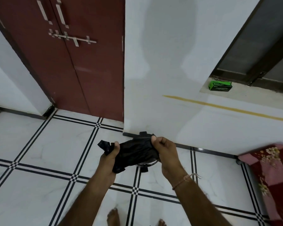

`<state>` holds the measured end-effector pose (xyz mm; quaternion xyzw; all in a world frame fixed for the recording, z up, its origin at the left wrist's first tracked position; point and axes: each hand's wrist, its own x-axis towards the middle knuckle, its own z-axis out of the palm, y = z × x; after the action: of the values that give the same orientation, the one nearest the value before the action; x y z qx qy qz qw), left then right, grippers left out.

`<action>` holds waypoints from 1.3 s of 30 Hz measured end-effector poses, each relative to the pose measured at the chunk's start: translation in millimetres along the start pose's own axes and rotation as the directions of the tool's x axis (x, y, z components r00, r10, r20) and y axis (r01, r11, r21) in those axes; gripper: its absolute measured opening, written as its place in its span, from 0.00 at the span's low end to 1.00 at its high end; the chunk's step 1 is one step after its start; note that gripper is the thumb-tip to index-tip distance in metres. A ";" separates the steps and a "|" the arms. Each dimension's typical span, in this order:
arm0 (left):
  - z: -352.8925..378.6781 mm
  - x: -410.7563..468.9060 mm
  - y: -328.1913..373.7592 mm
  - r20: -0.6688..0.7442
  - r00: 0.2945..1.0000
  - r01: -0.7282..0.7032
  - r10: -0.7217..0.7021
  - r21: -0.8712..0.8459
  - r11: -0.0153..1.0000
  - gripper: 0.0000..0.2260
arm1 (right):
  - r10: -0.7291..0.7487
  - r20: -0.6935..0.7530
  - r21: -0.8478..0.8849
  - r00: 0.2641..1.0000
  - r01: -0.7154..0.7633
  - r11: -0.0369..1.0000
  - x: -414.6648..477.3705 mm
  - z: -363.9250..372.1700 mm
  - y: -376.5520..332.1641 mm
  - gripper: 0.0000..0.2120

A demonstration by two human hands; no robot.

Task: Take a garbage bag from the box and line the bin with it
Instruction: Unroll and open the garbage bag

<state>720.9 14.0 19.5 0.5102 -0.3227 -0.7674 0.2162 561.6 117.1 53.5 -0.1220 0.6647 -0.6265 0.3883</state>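
Note:
A crumpled black garbage bag (134,152) is stretched between both hands above the tiled floor. My left hand (109,162) grips its left end, with a loose tail sticking out past the thumb. My right hand (166,154) pinches the bag's upper right edge. The green box of bags (220,85) sits on the window ledge at the upper right, well away from both hands. Below the bag, only a thin sliver of the bin (145,164) peeks out; the rest is hidden behind the bag and hands.
A dark red double door (82,62) stands at the left, a white wall (162,70) straight ahead. A bed with a red floral cover (273,173) juts in at the right. White floor tiles (39,160) with black lines spread around my bare feet (113,216).

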 end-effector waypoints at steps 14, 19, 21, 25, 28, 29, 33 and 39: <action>-11.1 7.0 39.4 0.211 0.898 -0.441 0.387 0.446 0.779 0.33 | -0.088 0.383 -0.114 0.919 0.141 0.983 -1.0 27.2 -35.6 0.14; 2.2 -2.3 74.2 0.580 0.779 -0.481 0.239 0.307 0.821 0.15 | -0.031 0.521 -0.226 0.853 0.173 0.959 15.0 29.2 -62.0 0.16; 6.9 -2.2 78.6 0.559 0.791 -0.466 0.248 0.288 0.837 0.13 | -0.030 0.516 -0.201 0.856 0.155 0.967 20.8 27.2 -68.2 0.14; 19.5 -9.2 77.1 0.473 0.834 -0.425 0.285 0.220 0.878 0.09 | -0.117 0.290 -0.121 0.950 0.158 0.980 33.5 28.5 -60.3 0.06; 32.0 -8.5 70.6 0.404 0.836 -0.480 0.372 0.211 0.852 0.07 | -0.306 -0.121 -0.326 0.945 0.253 0.911 30.3 29.9 -37.1 0.15; 34.4 -8.3 69.4 0.382 0.835 -0.494 0.395 0.207 0.844 0.08 | -0.333 -0.182 -0.344 0.925 0.257 0.903 24.5 29.9 -32.0 0.16; 39.3 -6.7 68.3 0.377 0.836 -0.490 0.399 0.185 0.852 0.07 | -0.028 0.099 0.050 0.995 0.023 0.998 6.9 24.2 -40.8 0.23; 41.0 -3.2 68.6 0.384 0.870 -0.397 0.310 0.174 0.901 0.12 | 0.070 0.339 0.278 0.938 -0.171 0.945 16.2 13.4 -49.8 0.22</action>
<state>684.5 -20.6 81.7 0.3213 -0.5371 -0.7457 0.2285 543.5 87.4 95.0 -0.1210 0.4941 -0.6669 0.5445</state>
